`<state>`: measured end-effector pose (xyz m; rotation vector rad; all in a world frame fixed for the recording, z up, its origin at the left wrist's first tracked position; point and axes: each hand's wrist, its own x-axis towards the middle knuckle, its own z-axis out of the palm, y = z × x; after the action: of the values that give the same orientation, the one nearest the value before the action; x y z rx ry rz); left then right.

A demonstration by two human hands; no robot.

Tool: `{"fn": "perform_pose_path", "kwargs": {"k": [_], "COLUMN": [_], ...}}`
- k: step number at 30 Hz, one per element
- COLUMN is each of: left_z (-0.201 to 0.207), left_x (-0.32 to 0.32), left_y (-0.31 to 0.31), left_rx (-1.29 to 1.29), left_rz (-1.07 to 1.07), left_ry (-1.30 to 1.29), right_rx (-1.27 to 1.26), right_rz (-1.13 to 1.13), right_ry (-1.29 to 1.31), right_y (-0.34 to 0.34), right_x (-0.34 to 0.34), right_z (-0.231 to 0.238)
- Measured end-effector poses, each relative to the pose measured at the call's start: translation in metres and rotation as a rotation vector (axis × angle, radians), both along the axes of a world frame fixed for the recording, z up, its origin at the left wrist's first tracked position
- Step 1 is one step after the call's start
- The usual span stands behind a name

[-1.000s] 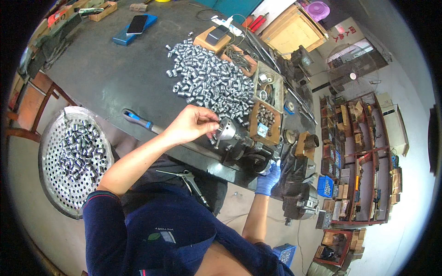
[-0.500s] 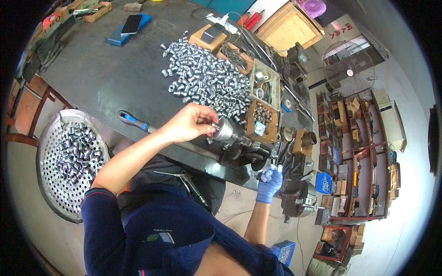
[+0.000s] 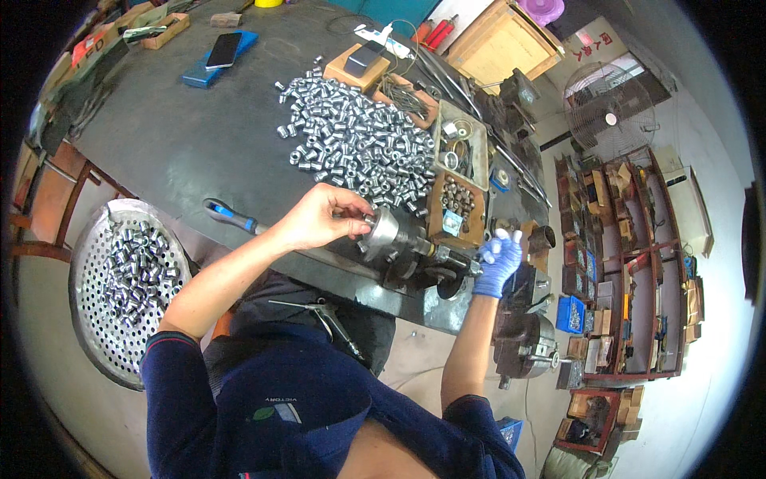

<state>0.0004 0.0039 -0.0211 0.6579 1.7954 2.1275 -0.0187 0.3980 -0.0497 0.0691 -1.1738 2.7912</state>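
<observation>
My bare left hand (image 3: 329, 217) is closed in a pinch at the left face of a round metal chuck (image 3: 383, 230) at the table's front edge. A small metal piece (image 3: 369, 219) shows between its fingertips, mostly hidden by them. My right hand (image 3: 500, 262), in a blue glove with pale fingertips, is beside the right end of the same spindle assembly (image 3: 453, 259). Its fingers are curled, and whatever they grip is hidden. Behind the chuck lies a wide pile of short shiny metal sleeves (image 3: 359, 144).
A perforated metal tray (image 3: 96, 319) with more sleeves stands at the left. Behind my left forearm lies a blue-and-black handle (image 3: 227, 214). An air blow gun (image 3: 339, 327) rests by my lap. A parts box (image 3: 471, 231), a bench vise (image 3: 523, 347) and a fan (image 3: 610, 118) are on the right.
My right hand has moved up and to the right, away from below the spindle's right end. My left hand stays at the chuck face with its fingers pinched.
</observation>
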Motion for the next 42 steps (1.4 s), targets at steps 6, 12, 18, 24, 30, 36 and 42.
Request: {"fn": "perform_pose_path", "kwargs": {"k": [6, 12, 18, 24, 30, 36, 42], "left_z": [-0.006, 0.000, -0.003, 0.004, 0.001, 0.001, 0.006], "left_x": [0.000, 0.003, 0.001, 0.005, 0.008, 0.006, 0.005], "left_y": [0.000, -0.001, 0.005, 0.003, 0.002, 0.000, -0.003], "left_rx": [0.132, 0.129, 0.010, -0.163, -0.140, -0.102, 0.030], "left_rz": [-0.015, -0.004, 0.021, 0.076, 0.089, 0.070, 0.048], "left_ry": [-0.029, -0.089, -0.071, -0.091, -0.149, -0.157, -0.162], "right_rx": [0.229, 0.001, 0.322, 0.208, 0.181, 0.042, 0.324], "right_rz": [-0.125, -0.157, -0.219, -0.358, -0.257, -0.156, -0.360], "right_ry": [-0.238, -0.377, -0.282, -0.042, 0.067, -0.245, -0.288], "right_y": [0.015, -0.043, 0.002, -0.040, -0.042, -0.012, -0.010], "right_x": [0.012, 0.040, 0.001, 0.023, 0.101, 0.100, 0.008], "right_z": [-0.082, -0.052, -0.056, 0.033, 0.035, -0.059, -0.053]}}
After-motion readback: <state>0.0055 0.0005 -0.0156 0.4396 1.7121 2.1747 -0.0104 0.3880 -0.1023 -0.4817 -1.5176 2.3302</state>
